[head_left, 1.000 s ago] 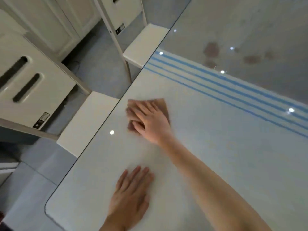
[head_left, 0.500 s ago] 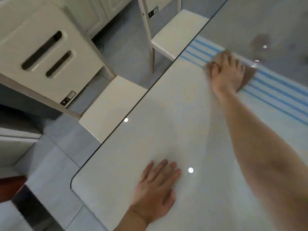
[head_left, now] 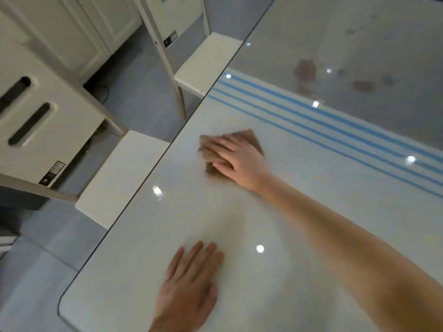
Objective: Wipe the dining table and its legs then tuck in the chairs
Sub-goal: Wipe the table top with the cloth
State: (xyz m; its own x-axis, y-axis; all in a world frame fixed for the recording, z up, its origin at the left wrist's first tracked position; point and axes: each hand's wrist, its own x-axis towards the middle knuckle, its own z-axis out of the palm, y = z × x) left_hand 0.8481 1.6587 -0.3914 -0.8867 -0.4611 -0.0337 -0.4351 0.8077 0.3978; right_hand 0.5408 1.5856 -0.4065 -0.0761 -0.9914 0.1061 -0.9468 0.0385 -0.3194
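The right hand (head_left: 236,161) lies flat on a small brown folded cloth (head_left: 250,138) and presses it on the shiny white glass dining table (head_left: 311,200). Its fingers are straight and point at the table's left edge. The cloth is under that hand, near the left edge and about halfway along it.

The left hand (head_left: 189,291) is flat too, fingers spread, holding nothing. It rests near the table's near left corner, likely to prop the person up.

4 blue stripes (head_left: 335,121) cross the table just past the cloth. Past them are some blurry brown marks (head_left: 304,70); I cannot tell if they are dirt or reflections. The right hand is the nearer 1 to them, so I think it wipes that way next.

2 white chairs (head_left: 119,178) stand at the left edge, partly pulled out. White cupboards (head_left: 96,25) and a grey floor (head_left: 143,97) are beyond.
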